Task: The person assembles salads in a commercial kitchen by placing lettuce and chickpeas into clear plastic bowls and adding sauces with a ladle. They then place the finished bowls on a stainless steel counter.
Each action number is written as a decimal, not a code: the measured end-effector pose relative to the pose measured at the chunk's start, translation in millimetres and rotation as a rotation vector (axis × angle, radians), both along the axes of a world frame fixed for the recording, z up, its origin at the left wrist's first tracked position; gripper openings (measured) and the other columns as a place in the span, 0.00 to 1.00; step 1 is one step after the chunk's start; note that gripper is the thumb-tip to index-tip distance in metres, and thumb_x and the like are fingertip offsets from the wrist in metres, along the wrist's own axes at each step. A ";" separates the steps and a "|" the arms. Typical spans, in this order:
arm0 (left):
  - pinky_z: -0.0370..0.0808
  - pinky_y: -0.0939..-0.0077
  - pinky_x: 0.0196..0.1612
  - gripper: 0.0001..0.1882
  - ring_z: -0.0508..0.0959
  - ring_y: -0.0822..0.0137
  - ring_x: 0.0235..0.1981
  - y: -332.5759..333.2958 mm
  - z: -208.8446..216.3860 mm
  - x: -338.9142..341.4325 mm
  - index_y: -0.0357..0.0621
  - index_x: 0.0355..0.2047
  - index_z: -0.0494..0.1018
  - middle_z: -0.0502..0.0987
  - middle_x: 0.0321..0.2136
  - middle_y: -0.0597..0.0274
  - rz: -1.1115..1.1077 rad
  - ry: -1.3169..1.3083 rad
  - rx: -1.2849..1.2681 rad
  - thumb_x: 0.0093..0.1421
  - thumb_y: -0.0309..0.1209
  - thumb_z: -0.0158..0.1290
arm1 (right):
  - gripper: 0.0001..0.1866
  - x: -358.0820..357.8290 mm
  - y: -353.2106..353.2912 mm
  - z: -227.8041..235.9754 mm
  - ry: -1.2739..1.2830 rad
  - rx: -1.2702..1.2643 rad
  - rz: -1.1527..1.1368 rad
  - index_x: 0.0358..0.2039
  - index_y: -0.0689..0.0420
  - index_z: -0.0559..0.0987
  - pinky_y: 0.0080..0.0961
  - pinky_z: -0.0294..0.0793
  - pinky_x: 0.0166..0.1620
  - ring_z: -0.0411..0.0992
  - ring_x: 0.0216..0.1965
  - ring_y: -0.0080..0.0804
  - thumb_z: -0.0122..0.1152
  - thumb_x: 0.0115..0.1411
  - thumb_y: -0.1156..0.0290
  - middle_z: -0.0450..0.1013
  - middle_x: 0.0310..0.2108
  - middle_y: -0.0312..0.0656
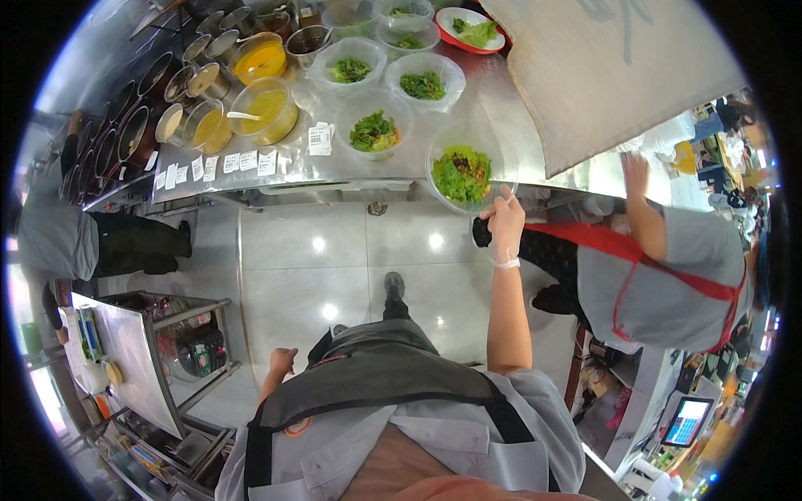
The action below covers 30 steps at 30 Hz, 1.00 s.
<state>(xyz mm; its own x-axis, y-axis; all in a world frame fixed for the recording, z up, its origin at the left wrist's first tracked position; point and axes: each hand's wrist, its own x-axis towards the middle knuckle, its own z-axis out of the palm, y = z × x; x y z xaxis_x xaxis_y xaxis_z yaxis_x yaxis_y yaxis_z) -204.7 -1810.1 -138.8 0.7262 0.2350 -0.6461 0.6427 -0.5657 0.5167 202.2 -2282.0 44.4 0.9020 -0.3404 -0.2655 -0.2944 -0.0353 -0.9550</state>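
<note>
Right hand (505, 219) gripping the near-right rim of 1 clear bowl (503, 167) of greens (459, 174) at the steel counter (491, 90); left hand (282, 361) curled closed, well apart from it.

Left rear: tubs of yellow liquid (276, 107), one with a white spoon (244, 115). White paper labels (249, 161) run along the counter's front edge. Metal cart (199, 312) lower left, bottles (205, 355) inside. Lit tablet (688, 421) lower right. Co-worker in red apron (656, 280) on the right.
</note>
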 end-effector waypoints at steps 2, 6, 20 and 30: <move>0.74 0.69 0.16 0.22 0.75 0.62 0.09 -6.1 6.9 4.7 0.34 0.12 0.69 0.70 0.09 0.56 0.140 0.139 0.006 0.55 0.39 0.52 | 0.27 -7.3 1.6 -4.2 0.053 -0.024 0.046 0.57 0.71 0.65 0.17 0.62 0.23 0.63 0.16 0.18 0.44 0.57 0.72 0.73 0.16 0.40; 0.74 0.70 0.17 0.20 0.76 0.62 0.10 -12.0 15.9 13.0 0.34 0.14 0.71 0.72 0.10 0.56 0.129 0.164 0.048 0.55 0.39 0.52 | 0.27 -21.3 12.4 -10.3 0.099 -0.045 0.101 0.57 0.70 0.65 0.18 0.59 0.20 0.60 0.14 0.17 0.43 0.57 0.72 0.73 0.16 0.40; 0.75 0.73 0.28 0.17 0.79 0.66 0.22 -44.8 48.4 76.6 0.34 0.37 0.74 0.78 0.27 0.54 0.352 -0.050 -0.003 0.56 0.38 0.53 | 0.27 -68.6 56.3 -20.7 0.149 -0.018 0.438 0.58 0.67 0.65 0.14 0.58 0.20 0.60 0.15 0.15 0.45 0.57 0.72 0.73 0.16 0.38; 0.73 0.80 0.37 0.28 0.76 0.72 0.30 -107.5 176.8 173.2 0.35 0.56 0.64 0.77 0.31 0.60 0.443 -0.502 -0.647 0.63 0.43 0.48 | 0.26 -105.5 90.8 1.8 0.191 0.047 0.691 0.59 0.64 0.64 0.17 0.67 0.27 0.69 0.19 0.20 0.45 0.59 0.71 0.72 0.16 0.37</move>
<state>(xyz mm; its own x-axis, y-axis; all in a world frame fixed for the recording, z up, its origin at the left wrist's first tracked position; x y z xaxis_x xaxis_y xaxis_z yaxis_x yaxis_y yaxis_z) -31.5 -1917.6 38.0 0.8861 0.2617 -0.3826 0.3469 0.1732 0.9218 96.7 -2191.2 46.2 0.8434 0.3075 -0.4406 -0.3818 -0.2339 -0.8942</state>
